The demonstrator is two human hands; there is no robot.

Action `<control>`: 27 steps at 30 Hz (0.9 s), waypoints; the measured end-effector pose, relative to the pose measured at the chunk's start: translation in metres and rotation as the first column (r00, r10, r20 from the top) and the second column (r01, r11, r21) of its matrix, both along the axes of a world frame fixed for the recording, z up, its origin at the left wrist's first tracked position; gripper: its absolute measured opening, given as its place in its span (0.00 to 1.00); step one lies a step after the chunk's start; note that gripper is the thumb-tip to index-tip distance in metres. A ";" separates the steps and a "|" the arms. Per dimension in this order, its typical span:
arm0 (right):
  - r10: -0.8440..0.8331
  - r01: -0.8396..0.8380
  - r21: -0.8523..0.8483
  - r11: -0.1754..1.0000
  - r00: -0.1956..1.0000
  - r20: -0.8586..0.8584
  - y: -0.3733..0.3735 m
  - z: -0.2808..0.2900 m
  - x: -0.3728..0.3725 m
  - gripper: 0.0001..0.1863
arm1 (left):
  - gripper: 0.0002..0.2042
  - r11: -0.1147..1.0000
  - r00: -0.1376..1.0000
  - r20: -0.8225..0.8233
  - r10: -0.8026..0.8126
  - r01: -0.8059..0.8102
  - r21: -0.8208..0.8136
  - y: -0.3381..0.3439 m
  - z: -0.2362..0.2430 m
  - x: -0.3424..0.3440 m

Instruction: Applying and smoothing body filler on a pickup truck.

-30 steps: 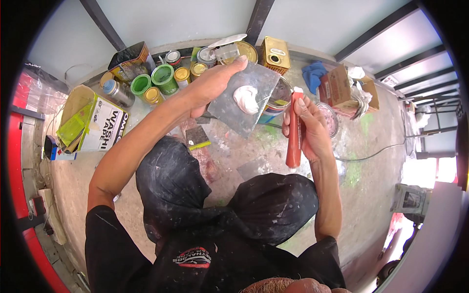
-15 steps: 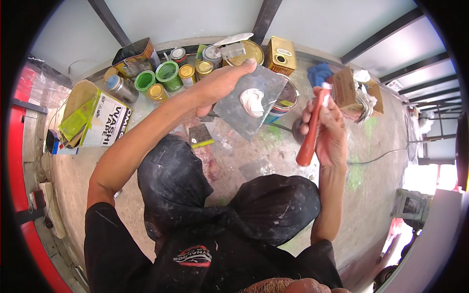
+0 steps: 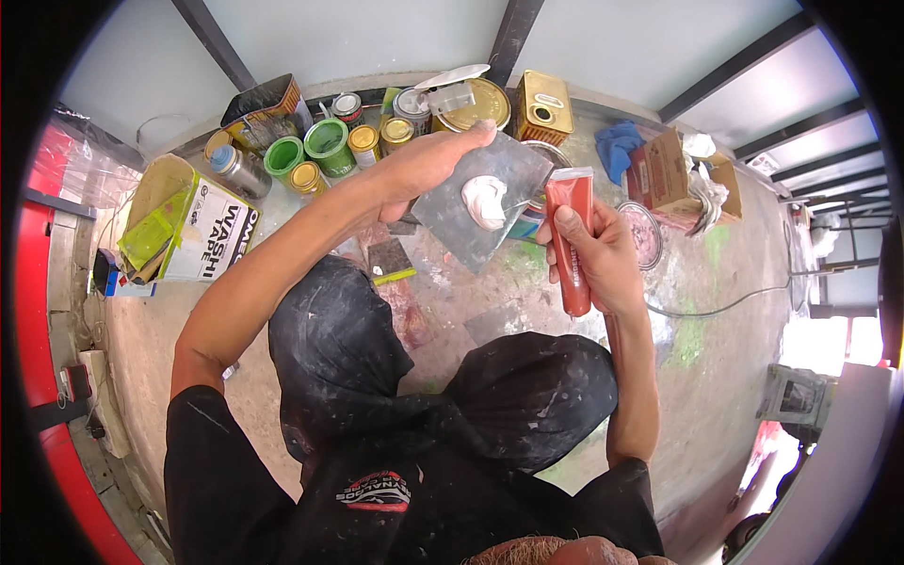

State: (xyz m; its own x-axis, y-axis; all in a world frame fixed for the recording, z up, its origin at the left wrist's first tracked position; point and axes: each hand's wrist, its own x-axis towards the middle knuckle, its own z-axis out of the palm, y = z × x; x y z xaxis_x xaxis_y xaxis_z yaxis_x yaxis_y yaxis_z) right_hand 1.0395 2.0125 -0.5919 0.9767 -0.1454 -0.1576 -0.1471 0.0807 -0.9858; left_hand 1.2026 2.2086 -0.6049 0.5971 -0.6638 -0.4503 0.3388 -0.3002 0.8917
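Paint-spotted floor [image 3: 730, 344] lies below in the head view, where the left hand [image 3: 427, 169] clasps a grey plate [image 3: 456, 229] bearing white paste [image 3: 483, 201] and the right hand [image 3: 609, 252] pinches a red tube [image 3: 573, 282] just beside the plate's right corner.

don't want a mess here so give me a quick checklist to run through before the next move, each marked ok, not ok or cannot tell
1. Left hand has hold of the grey square plate: ok.
2. White paste sits in from the plate's edges: ok, one mound near the middle.
3. Right hand has hold of the red squeeze tube: ok, thumb across its front.
4. Tube cap on: cannot tell, the lower end is too small to make out.
5. Tube apart from the plate: cannot tell, its upper end shows right by the plate's right corner.
6. Larger green tin lidded: not ok, it stands open.
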 end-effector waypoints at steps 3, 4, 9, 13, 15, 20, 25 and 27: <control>-0.033 0.034 -0.090 0.995 0.999 0.004 -0.002 0.001 0.001 0.15 | 0.30 0.999 0.999 -0.024 -0.024 0.023 -0.025 0.001 0.003 -0.002; -0.035 0.036 -0.091 0.995 0.999 0.005 -0.003 0.002 -0.001 0.15 | 0.30 0.999 0.999 -0.024 -0.026 0.025 -0.027 0.002 0.003 -0.002; 0.005 -0.017 -0.145 0.989 0.997 -0.081 -0.001 0.004 -0.001 0.17 | 0.39 0.984 0.982 -0.072 -0.176 0.173 -0.049 0.002 0.001 0.000; -0.005 -0.013 -0.176 0.984 0.995 -0.099 -0.002 0.003 0.000 0.18 | 0.33 0.997 0.997 0.030 -0.076 0.075 0.008 0.001 0.008 -0.008; 0.006 -0.028 -0.192 0.981 0.994 -0.114 -0.001 0.004 0.000 0.18 | 0.34 0.997 0.991 0.114 -0.072 0.067 0.049 0.002 0.008 -0.010; 0.003 -0.028 -0.205 0.978 0.992 -0.122 0.000 0.004 0.001 0.18 | 0.34 0.991 0.991 0.027 -0.134 0.135 -0.026 0.004 0.011 -0.008; 0.008 -0.033 -0.213 0.976 0.993 -0.116 0.001 0.006 0.002 0.17 | 0.34 0.991 0.991 0.032 -0.130 0.131 -0.033 0.004 0.010 -0.009; -0.014 -0.017 -0.229 0.973 0.991 -0.133 0.002 0.007 0.001 0.17 | 0.34 0.991 0.989 0.071 -0.127 0.129 -0.022 0.004 0.006 -0.009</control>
